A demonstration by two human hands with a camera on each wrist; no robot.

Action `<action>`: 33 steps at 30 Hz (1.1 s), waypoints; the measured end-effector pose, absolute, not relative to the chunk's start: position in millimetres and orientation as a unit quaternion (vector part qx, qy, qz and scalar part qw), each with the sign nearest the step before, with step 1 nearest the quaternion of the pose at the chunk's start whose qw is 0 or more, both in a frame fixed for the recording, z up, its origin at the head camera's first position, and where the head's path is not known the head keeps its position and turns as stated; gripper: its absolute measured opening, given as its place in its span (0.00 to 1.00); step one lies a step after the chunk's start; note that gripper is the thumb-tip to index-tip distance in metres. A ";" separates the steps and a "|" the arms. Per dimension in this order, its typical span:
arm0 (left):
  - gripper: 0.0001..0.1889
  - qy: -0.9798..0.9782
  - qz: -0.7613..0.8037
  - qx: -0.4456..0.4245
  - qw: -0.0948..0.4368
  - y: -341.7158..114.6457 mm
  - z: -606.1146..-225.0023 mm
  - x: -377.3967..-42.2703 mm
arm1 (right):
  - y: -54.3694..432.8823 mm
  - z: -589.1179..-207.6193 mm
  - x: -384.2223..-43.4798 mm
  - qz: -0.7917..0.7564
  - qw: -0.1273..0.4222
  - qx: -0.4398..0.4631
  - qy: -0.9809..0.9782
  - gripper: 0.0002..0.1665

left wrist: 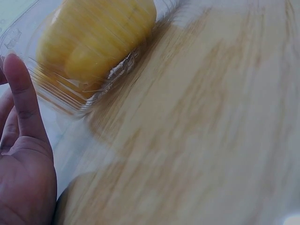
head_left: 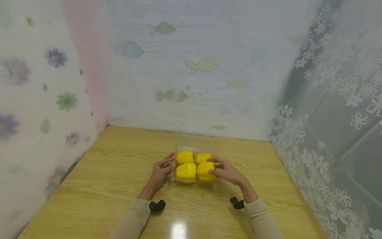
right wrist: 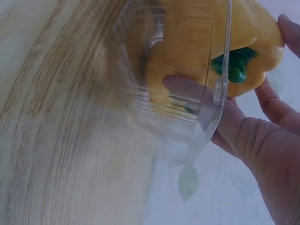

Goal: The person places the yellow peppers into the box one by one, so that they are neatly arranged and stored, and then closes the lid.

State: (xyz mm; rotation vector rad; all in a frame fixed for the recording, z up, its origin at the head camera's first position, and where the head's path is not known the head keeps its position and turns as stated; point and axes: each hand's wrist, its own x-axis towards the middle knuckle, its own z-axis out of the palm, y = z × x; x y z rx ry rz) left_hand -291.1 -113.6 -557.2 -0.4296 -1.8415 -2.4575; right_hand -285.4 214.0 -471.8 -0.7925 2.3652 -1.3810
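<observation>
white glare (head_left: 178,229) spots the near tabletop (head_left: 203,205); wrist views look dim, blurry.

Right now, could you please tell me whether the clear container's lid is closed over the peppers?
No, the lid stands open behind the yellow peppers.

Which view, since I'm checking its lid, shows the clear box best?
The head view, because the box shows with its lid open. The left wrist view shows just a ribbed corner, the right wrist view some rim and wall.

Peppers (head_left: 186,171) look glossy, the container (right wrist: 171,138) shiny plastic
</observation>
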 end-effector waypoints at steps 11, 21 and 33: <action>0.23 -0.595 -0.791 -0.144 0.018 -114.1 -558.8 -291.8 | 213.9 -468.1 -283.5 -0.490 0.175 -0.253 0.815 0.30; 0.23 -0.601 -0.787 -0.138 0.021 -114.3 -559.3 -292.2 | 210.0 -469.7 -281.1 -0.488 0.161 -0.268 0.815 0.29; 0.24 -0.599 -0.788 -0.141 0.019 -113.8 -558.4 -292.3 | 210.2 -469.1 -280.3 -0.475 0.151 -0.254 0.829 0.30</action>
